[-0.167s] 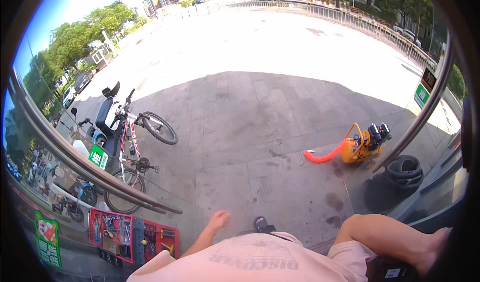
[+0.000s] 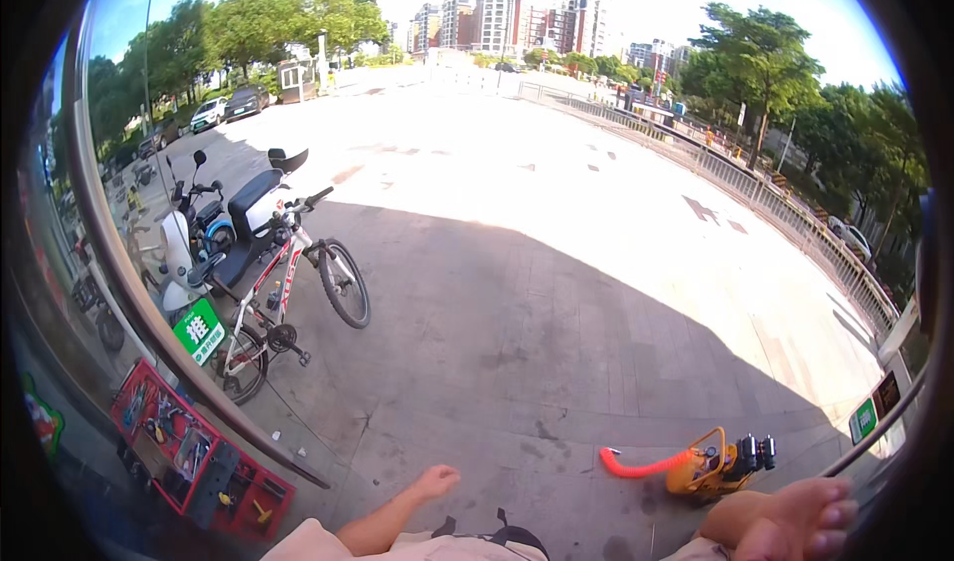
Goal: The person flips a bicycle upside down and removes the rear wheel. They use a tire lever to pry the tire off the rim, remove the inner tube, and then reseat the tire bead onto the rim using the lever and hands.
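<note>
My left hand [image 2: 435, 481] hangs low in front of me, its fingers loosely bent and nothing visible in it. At the lower right my right hand [image 2: 795, 523] is held palm up with fingers apart, also empty. Just beyond the right hand stands a yellow air compressor [image 2: 701, 474] with a black motor top. From its left side an orange coiled air hose [image 2: 644, 465] curves out over the paving. Neither hand touches the compressor or the hose.
A white and red bicycle [image 2: 288, 273] stands at the left, with a scooter [image 2: 184, 253] behind it. A red toolbox [image 2: 189, 432] full of tools lies open by a glass door's metal edge [image 2: 214, 397]. Another door frame [image 2: 889, 417] borders the right. Railings [image 2: 740, 178] run far off.
The view has tilted up, showing more trees and buildings. My right hand has come in from the right edge with its palm turned up. The black coil and my sandalled foot have left view.
</note>
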